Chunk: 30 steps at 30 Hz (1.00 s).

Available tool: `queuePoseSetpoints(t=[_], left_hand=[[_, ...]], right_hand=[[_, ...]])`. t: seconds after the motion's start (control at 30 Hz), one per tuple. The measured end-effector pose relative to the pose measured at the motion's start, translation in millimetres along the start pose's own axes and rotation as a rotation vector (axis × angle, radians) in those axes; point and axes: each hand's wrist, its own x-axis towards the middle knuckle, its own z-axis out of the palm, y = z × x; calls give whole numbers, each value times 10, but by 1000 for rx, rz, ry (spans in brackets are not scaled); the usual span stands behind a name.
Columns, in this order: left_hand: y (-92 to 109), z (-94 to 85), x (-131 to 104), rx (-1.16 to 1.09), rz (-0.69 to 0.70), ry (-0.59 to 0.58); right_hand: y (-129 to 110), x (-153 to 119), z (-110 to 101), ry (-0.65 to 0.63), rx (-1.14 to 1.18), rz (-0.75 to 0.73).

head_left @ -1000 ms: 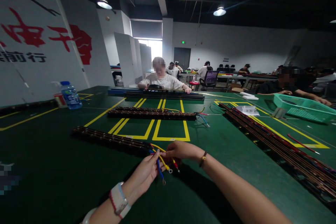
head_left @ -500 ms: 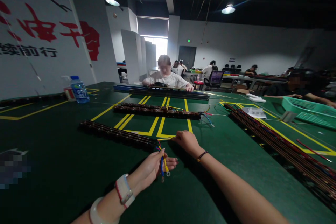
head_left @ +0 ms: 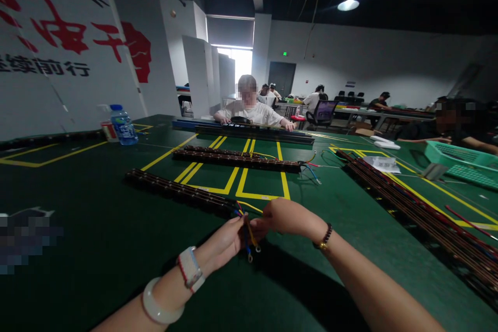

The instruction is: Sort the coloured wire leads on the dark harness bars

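A long black strip (head_left: 179, 190) with wires along it lies on the green table, its right end near my hands. From that end come colored wires (head_left: 248, 241) with ring terminals, and my left hand (head_left: 229, 238) is closed on them. My right hand (head_left: 282, 216) is closed on a yellow wire (head_left: 251, 206) that arches from the same end; its fingertips meet those of my left hand. Another pair of black strips (head_left: 241, 160) lies farther back, with loose wire ends at the right.
A long wire bundle (head_left: 412, 218) runs down the right side. Beyond it stands a green basket (head_left: 459, 166). A water bottle (head_left: 123, 125) stands at the back left. Across the table (head_left: 97, 218) sits a person (head_left: 249, 106) behind long dark rails (head_left: 252, 134).
My right hand has come in against the fingers of my left hand, bringing the yellow wire along. The fingers of my left hand, stretched out before, have drawn in. The view has shifted slightly.
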Motion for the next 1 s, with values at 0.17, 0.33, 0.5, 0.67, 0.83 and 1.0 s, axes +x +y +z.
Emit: queuePoseSetpoints(t=[0.17,0.33,0.5,0.67,0.83,1.0], left_hand=[[-14,-39,32,-17,4,66],[-6,-26,21,-4,22,-12],[13,13,-10,-14,26,-31],[-35,-13,15,49,27,-4],[-132,-136,84,14,58,-87],[-145,-177,81,23,124,-166]], right_hand=[[-78,6,113,-131,65,-67],[-43,45,99,-272,218,-66],[18,15,-16,-109,223,62],[-25,76,-99,399,152,74],[-301,398,-216,514,326,-220],[-841,859,-209,508,78,-326]])
